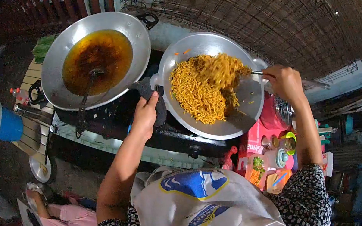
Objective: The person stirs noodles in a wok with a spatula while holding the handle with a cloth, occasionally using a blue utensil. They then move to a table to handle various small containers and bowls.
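The left grip holds a dark grey cloth at a round silver wok. The right grip clasps a metal utensil lifting yellow-brown noodles.

And here's the noodle wok, noodles blurring as the right hand lifts them on a metal utensil! Left of that wok, the left hand grips a dark cloth by its handle, and further left sits a bigger pan of amber oil.
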A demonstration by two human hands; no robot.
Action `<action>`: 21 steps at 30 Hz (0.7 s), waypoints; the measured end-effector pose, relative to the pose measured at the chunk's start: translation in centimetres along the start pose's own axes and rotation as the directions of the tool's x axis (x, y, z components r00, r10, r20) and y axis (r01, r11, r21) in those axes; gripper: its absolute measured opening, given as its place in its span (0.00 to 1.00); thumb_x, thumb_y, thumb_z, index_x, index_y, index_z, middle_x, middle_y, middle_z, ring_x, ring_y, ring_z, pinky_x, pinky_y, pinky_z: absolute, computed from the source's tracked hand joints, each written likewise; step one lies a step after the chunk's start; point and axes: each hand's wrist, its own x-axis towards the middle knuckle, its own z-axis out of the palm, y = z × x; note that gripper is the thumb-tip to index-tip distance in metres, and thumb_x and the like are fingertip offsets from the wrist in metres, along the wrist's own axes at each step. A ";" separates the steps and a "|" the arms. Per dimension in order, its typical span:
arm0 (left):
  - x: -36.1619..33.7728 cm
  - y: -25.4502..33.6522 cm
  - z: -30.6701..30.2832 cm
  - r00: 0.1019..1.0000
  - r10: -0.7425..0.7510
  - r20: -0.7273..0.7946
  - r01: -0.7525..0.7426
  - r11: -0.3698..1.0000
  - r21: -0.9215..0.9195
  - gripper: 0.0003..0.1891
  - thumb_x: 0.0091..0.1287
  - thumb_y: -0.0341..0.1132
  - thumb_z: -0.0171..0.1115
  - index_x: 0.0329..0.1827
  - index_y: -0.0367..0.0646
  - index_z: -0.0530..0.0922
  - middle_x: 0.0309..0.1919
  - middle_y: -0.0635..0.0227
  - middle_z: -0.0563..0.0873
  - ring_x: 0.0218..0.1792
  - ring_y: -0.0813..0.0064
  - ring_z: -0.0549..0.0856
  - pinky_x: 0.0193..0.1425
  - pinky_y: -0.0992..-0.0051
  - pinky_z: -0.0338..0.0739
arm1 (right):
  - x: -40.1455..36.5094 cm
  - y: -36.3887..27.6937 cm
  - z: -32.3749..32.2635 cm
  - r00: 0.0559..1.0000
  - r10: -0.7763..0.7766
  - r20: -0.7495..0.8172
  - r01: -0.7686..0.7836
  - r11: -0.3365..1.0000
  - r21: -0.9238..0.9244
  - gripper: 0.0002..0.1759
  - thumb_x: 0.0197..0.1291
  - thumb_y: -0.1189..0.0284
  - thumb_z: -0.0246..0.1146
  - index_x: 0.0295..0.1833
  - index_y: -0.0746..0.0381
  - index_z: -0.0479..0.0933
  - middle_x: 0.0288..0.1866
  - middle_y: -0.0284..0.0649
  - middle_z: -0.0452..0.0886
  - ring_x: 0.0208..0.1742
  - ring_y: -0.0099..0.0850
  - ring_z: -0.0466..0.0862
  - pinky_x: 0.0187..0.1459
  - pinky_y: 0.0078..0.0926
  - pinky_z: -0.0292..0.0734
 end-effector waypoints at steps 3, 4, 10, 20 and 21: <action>-0.6 0.0 0.0 0.999 0.022 0.028 -0.021 1.000 -0.016 0.16 0.63 0.41 0.53 0.49 0.41 0.71 0.45 0.68 0.77 0.48 0.75 0.72 0.56 0.72 0.61 | 0.5 -0.1 -0.2 0.990 -0.134 -0.036 0.119 0.954 -0.276 0.10 0.48 0.67 0.59 0.37 0.53 0.79 0.29 0.40 0.80 0.31 0.38 0.80 0.32 0.33 0.74; -0.7 0.3 0.1 1.000 0.014 0.021 -0.015 0.999 0.032 0.17 0.64 0.41 0.51 0.51 0.41 0.70 0.47 0.68 0.76 0.49 0.75 0.72 0.56 0.74 0.61 | 0.5 0.1 -0.7 0.990 -0.135 -0.039 0.119 0.953 -0.278 0.10 0.48 0.67 0.59 0.37 0.53 0.79 0.29 0.40 0.80 0.31 0.38 0.80 0.32 0.33 0.74; -0.7 0.3 0.0 0.999 0.011 0.043 -0.013 0.998 0.061 0.18 0.65 0.41 0.49 0.54 0.41 0.68 0.49 0.67 0.75 0.50 0.75 0.71 0.56 0.75 0.62 | -0.4 4.7 -0.1 0.956 0.041 0.290 0.095 0.895 -0.436 0.09 0.47 0.63 0.58 0.34 0.50 0.79 0.26 0.40 0.79 0.28 0.40 0.80 0.31 0.35 0.75; 0.1 -0.7 -0.1 0.998 0.038 0.046 -0.039 0.999 0.018 0.15 0.65 0.40 0.50 0.51 0.41 0.69 0.47 0.68 0.76 0.49 0.75 0.72 0.57 0.72 0.61 | -2.9 -2.0 15.5 0.945 0.140 0.295 -0.292 0.768 0.571 0.11 0.49 0.68 0.63 0.34 0.64 0.78 0.25 0.42 0.79 0.24 0.26 0.77 0.30 0.26 0.71; 0.0 -0.5 -0.1 0.998 0.038 0.045 -0.039 0.999 0.019 0.15 0.65 0.40 0.50 0.51 0.41 0.69 0.47 0.68 0.76 0.49 0.75 0.72 0.57 0.72 0.61 | -2.9 -3.0 13.7 0.949 0.158 0.271 -0.295 0.746 0.598 0.11 0.49 0.68 0.64 0.35 0.63 0.78 0.23 0.40 0.79 0.24 0.24 0.76 0.29 0.24 0.70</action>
